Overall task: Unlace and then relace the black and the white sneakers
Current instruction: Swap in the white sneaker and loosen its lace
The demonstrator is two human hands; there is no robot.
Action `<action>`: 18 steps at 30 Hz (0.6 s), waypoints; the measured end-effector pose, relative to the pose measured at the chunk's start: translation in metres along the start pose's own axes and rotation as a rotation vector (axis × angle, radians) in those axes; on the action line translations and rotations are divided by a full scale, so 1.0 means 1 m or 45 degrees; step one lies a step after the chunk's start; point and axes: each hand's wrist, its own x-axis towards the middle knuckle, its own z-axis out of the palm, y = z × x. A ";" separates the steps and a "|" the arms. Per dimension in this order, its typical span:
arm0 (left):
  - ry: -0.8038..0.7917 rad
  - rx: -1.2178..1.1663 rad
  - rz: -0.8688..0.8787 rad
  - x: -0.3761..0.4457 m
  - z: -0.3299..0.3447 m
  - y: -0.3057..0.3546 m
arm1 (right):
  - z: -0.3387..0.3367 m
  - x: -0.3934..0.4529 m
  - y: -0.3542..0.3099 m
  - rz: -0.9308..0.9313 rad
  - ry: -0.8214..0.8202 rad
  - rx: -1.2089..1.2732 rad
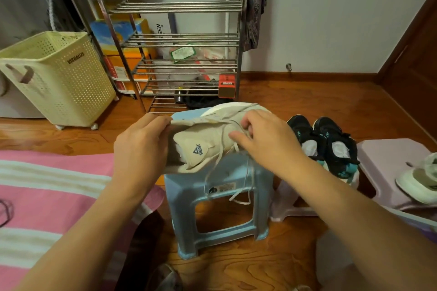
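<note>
Left hand (139, 146): grip pinches the white sneaker's (208, 139) collar, frame centre.
Right hand (264, 142): grip pinches its lace (221, 156).
Stool (212, 196): under the sneaker.

Right hand (267, 139) covers the white sneaker (212, 139) laces' eyelet rows — which holes are threaded, can't tell. Left hand (142, 146) hides the sneaker's heel edge. Second white sneaker (421, 184) cut off by right edge. Black sneakers (331, 146) partly behind the right forearm — lacing too small to read. Shoe rack (179, 54) contents blurred, box labels illegible.
</note>
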 end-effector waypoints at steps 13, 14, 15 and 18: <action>0.024 0.318 -0.257 0.006 -0.003 -0.055 | -0.001 -0.012 0.092 1.044 -0.243 -0.397; 0.008 0.326 -0.267 0.005 0.000 -0.051 | 0.005 -0.015 0.092 1.080 -0.350 -0.398; -0.010 0.342 -0.289 0.003 0.002 -0.048 | 0.008 -0.018 0.090 1.107 -0.450 -0.405; 0.006 0.353 -0.366 0.003 0.003 -0.055 | 0.012 -0.015 0.075 1.043 -0.574 -0.516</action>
